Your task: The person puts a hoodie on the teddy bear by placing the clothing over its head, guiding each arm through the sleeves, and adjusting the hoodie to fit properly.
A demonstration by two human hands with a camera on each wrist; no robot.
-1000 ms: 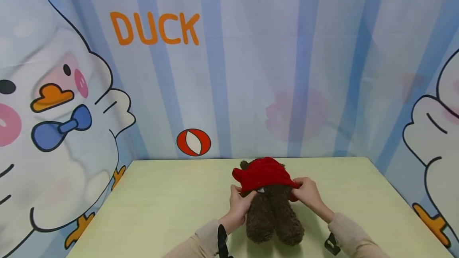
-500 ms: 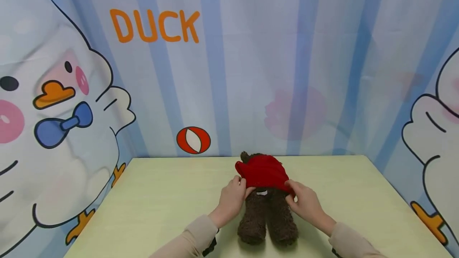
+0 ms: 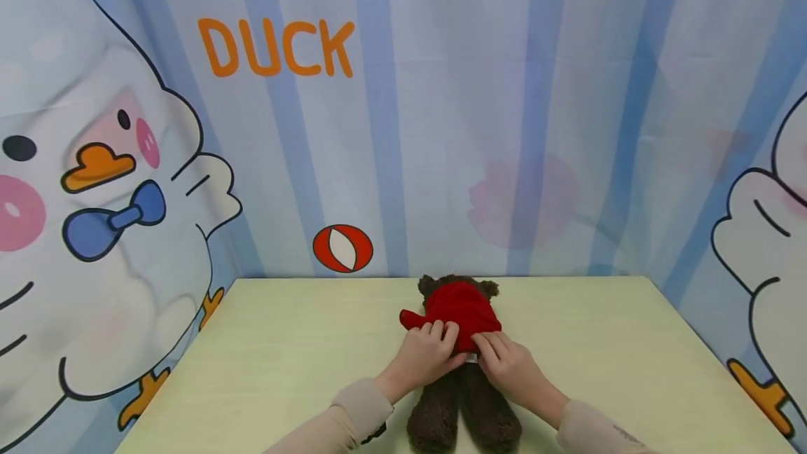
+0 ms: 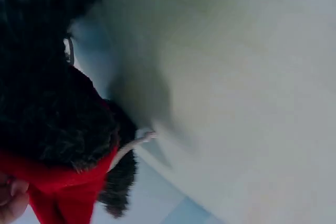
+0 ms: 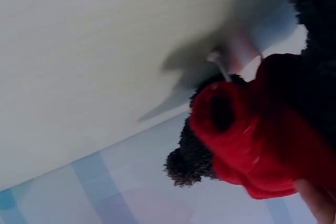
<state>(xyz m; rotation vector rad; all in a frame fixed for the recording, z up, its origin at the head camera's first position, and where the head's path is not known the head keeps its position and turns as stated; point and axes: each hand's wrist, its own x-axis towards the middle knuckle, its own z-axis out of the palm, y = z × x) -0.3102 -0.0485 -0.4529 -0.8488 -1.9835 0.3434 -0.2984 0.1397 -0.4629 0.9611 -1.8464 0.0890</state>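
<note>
A brown teddy bear (image 3: 463, 405) is at the middle front of the table, its legs toward me. Over its upper body is a red garment (image 3: 463, 314) with a pale drawstring (image 4: 131, 146). My left hand (image 3: 425, 352) pinches the hem left of centre. At the hem right of centre, my right hand (image 3: 513, 368) pinches the cloth. Between the hands a small white label (image 3: 471, 358) shows. One red sleeve (image 5: 223, 111) sticks out with a dark, hollow opening. Both fuzzy ears rise above the cloth, and the bear's face is hidden.
The pale yellow table (image 3: 302, 342) extends to both sides of the bear. Behind it hangs a blue striped curtain (image 3: 429, 125) printed with ducks and a red ball.
The hem has been drawn down the bear's body toward me, and both ears now show. My hands have moved from the garment's sides in toward the middle of the hem.
</note>
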